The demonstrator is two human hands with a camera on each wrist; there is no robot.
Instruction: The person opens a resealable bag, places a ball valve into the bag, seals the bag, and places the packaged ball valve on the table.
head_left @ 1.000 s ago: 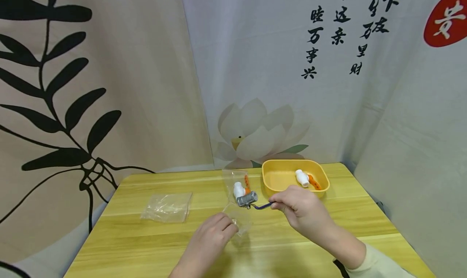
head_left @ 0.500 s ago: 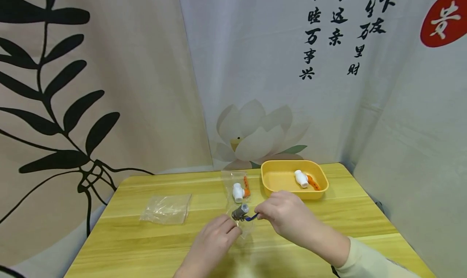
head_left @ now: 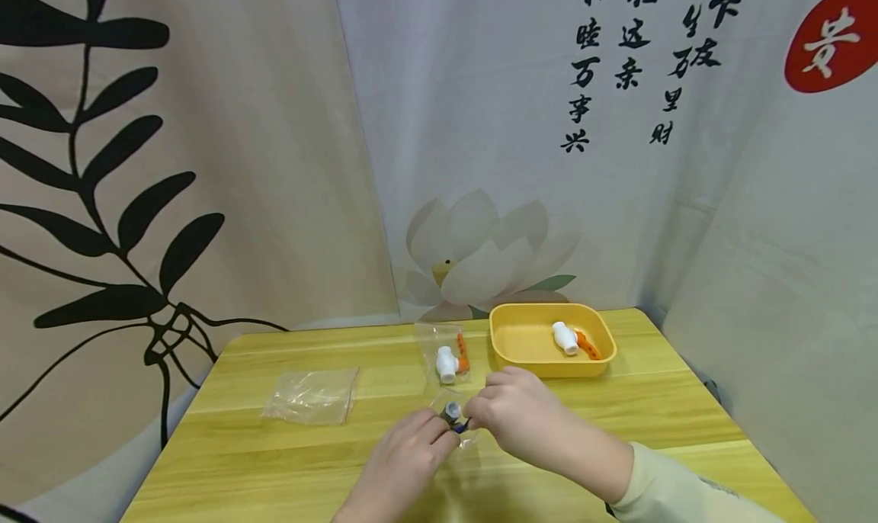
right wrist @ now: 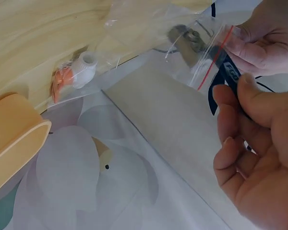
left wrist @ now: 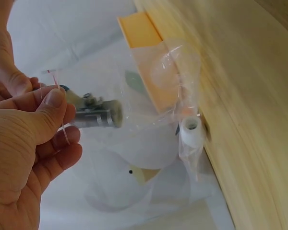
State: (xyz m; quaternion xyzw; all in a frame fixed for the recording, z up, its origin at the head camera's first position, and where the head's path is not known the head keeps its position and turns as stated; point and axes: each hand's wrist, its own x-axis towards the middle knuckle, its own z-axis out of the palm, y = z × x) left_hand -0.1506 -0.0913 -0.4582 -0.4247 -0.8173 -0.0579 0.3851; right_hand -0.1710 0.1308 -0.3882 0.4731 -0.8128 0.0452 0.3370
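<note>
My left hand (head_left: 411, 447) pinches the edge of a clear zip bag (left wrist: 153, 76) with a red seal line, its mouth by the thumb. Between thumb and fingers, my right hand (head_left: 517, 412) holds the dark blue lever handle (right wrist: 229, 69) of a metal ball valve (left wrist: 98, 115). The valve's grey body sits inside the bag, while its handle sticks out past the seal. Beyond the hands, a white valve with an orange handle (head_left: 447, 364) lies in another clear bag on the table.
A yellow tray (head_left: 504, 355) at the back right holds another white valve with an orange handle (head_left: 566, 338). To the left, a flat clear bag (head_left: 312, 396) lies on the wooden table (head_left: 240, 462). A printed curtain (head_left: 274, 126) hangs behind.
My right hand has moved left and down toward the left hand, bringing the metal valve from above the bag down into it. The left hand keeps its hold on the bag.
</note>
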